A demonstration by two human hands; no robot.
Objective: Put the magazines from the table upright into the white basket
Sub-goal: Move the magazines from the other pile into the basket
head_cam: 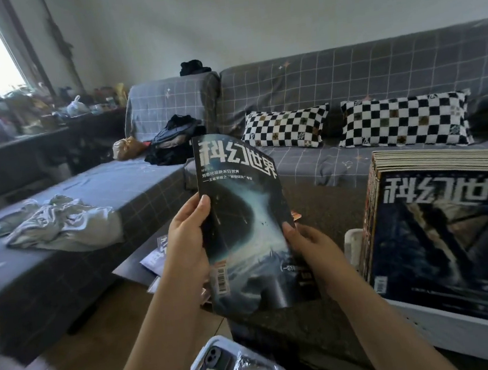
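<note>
Both hands, left (186, 236) and right (309, 242), pinched the magazine (241, 215) mid-frame; floppy pages could buckle entering the packed basket (450, 324).

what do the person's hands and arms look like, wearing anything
Both forearms are bare up to the frame's bottom edge: no sleeves, gloves, watch or bracelets show. The left hand and the right hand show no rings. Fingernails look short and unpainted.
</note>
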